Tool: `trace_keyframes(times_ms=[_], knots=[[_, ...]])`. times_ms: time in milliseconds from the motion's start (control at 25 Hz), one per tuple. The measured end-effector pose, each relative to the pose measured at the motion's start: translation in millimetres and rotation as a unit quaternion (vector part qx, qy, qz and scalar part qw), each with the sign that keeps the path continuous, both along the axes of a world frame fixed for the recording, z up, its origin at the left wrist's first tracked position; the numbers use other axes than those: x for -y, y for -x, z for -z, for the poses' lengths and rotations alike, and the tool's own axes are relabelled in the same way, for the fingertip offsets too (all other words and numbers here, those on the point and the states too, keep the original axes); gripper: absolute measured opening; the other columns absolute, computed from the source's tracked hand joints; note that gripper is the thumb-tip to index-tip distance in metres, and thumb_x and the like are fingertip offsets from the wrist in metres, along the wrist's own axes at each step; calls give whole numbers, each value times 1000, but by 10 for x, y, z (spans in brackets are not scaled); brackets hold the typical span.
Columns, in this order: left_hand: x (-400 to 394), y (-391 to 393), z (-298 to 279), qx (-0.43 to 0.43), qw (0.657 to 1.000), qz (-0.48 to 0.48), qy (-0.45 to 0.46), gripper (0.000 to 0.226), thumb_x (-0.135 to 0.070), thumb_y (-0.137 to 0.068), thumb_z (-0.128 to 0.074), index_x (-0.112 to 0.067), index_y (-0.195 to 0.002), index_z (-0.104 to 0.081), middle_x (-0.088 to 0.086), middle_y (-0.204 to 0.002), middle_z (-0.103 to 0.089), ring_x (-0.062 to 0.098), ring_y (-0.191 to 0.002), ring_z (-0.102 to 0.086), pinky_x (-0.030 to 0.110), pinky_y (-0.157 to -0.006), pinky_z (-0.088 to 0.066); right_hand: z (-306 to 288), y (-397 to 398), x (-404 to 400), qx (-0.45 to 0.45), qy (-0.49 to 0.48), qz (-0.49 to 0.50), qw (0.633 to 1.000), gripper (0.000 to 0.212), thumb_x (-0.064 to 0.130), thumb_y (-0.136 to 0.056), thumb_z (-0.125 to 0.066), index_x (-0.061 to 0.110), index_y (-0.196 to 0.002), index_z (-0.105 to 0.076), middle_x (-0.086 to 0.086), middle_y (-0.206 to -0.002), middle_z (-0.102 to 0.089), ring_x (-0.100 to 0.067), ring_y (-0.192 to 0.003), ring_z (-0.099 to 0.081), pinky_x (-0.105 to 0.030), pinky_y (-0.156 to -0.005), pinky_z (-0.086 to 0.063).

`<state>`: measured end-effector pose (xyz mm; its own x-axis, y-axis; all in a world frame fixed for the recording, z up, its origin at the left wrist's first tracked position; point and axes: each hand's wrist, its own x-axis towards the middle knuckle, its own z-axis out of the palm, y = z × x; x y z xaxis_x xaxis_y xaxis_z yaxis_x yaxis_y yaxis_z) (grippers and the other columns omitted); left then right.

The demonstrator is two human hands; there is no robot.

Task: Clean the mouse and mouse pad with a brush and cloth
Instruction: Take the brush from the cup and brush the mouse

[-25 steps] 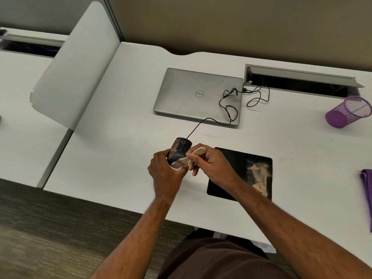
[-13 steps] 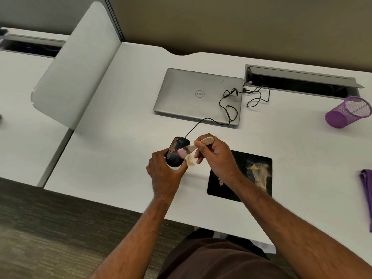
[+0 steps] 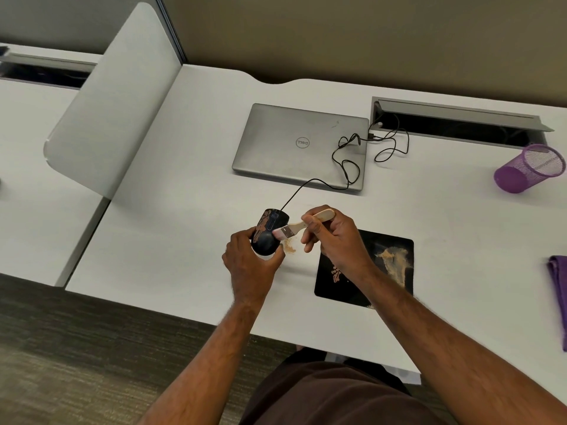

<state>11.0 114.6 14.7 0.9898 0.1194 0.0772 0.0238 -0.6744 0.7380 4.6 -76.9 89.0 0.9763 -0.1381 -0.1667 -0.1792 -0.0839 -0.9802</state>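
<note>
The left hand (image 3: 250, 265) grips the black mouse (image 3: 267, 233) from below, fingers curled round its rear end so that it tilts up off the white desk (image 3: 184, 210); tan dust streaks the half of the mouse farthest from the palm. Just to that hand's right, the right hand (image 3: 333, 240) pinches the pale wooden handle of a small brush (image 3: 302, 225), whose bristles touch the mouse's right flank. Directly under the bristles, between the two hands, a small patch of tan powder (image 3: 289, 247) lies on the desk. The black mouse pad (image 3: 365, 271) lies flat beneath and beyond the right wrist — it carries a broad tan smear on its far-right part and a smaller one close to the wrist. The mouse's cord (image 3: 343, 167) runs away from the left hand across a closed silver laptop (image 3: 294, 145). Well to the right of the right hand, a purple cloth (image 3: 558, 296) lies at the desk's edge, a purple mesh cup (image 3: 529, 168) beyond it.
</note>
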Motion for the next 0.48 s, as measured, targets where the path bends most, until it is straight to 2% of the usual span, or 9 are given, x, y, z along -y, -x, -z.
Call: trace_keyframes(times_ms=[120, 200, 280, 400, 480], knots=[[-1, 0, 2, 5, 1000, 2, -1, 71, -53, -73, -85, -18, -126, -54, -1, -119, -62, 16, -110, -56, 30, -101, -29, 53, -11, 5, -2, -3, 30, 1000, 17, 26, -105, -62, 11, -104, -68, -7, -83, -73, -38, -74, -70, -63, -69, -59], [-15, 9, 16, 8, 1000, 6, -6, 70, -49, -74, -88, -17, -126, -54, 0, -121, -63, 17, -110, -56, 30, -102, -29, 80, -33, 61, -4, 20, 51, 998, 17, 26, -105, -60, 11, -105, -68, -6, -82, -73, -33, -71, -71, -55, -70, -62], [-33, 30, 29, 7, 1000, 8, -7, 71, -47, -74, -89, -17, -127, -54, 1, -121, -63, 18, -111, -56, 31, -103, -31, 73, -34, 106, -7, 36, 70, 997, 18, 27, -106, -59, 11, -105, -67, -7, -81, -74, -26, -66, -71, -41, -66, -62], [-39, 52, 26, 9, 1000, 9, -4, 71, -50, -73, -88, -19, -127, -54, -1, -122, -62, 17, -110, -56, 32, -102, -32, 5, -23, 88, -12, -21, 99, 995, 19, 23, -106, -59, 5, -107, -66, -19, -84, -73, -23, -66, -69, -20, -52, -50], [-26, 61, 14, 11, 1000, 10, -3, 71, -55, -74, -85, -19, -126, -54, -2, -121, -62, 16, -110, -56, 31, -101, -32, -20, -48, 47, -34, -71, 101, 992, 19, 25, -105, -61, 6, -106, -66, -21, -82, -73, -27, -66, -70, -23, -44, -38]])
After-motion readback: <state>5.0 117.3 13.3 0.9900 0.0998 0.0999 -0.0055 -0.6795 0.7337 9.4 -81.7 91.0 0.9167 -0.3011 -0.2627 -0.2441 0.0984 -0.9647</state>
